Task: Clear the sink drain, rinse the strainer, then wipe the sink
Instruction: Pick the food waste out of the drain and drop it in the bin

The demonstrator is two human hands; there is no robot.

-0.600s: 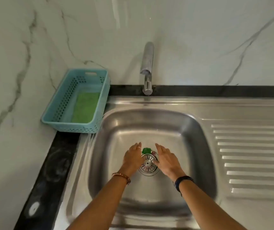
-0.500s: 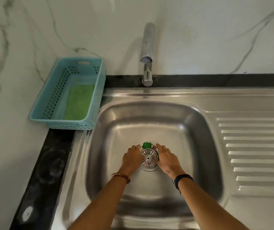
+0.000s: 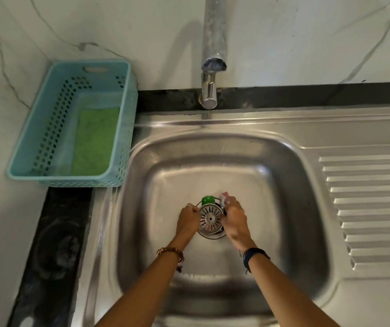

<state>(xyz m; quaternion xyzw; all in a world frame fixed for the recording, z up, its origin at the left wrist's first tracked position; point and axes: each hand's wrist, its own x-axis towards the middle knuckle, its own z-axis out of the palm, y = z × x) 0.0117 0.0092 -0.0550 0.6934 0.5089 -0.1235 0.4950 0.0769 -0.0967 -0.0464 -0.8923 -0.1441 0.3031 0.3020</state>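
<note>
The round metal strainer (image 3: 210, 219) sits at the drain in the bottom of the steel sink (image 3: 271, 208), and looks slightly raised from the drain ring. My left hand (image 3: 186, 220) is curled on its left rim. My right hand (image 3: 235, 220) is curled on its right rim. A green scrap (image 3: 208, 199) lies at the strainer's far edge. A small pink and white scrap (image 3: 224, 197) sticks out by my right fingertips. Whether those fingers pinch it too, I cannot tell.
The tap (image 3: 214, 38) hangs over the far side of the basin, with no water running. A blue perforated basket (image 3: 24, 166) holding a green cloth (image 3: 94, 140) stands at the far left. A ribbed drainboard (image 3: 373, 208) lies to the right, a black counter strip (image 3: 54, 244) to the left.
Both hands went from spread fingers beside the strainer to curled grips on its rim. The pink scrap now shows above my right fingers. My head has moved closer to the sink.
</note>
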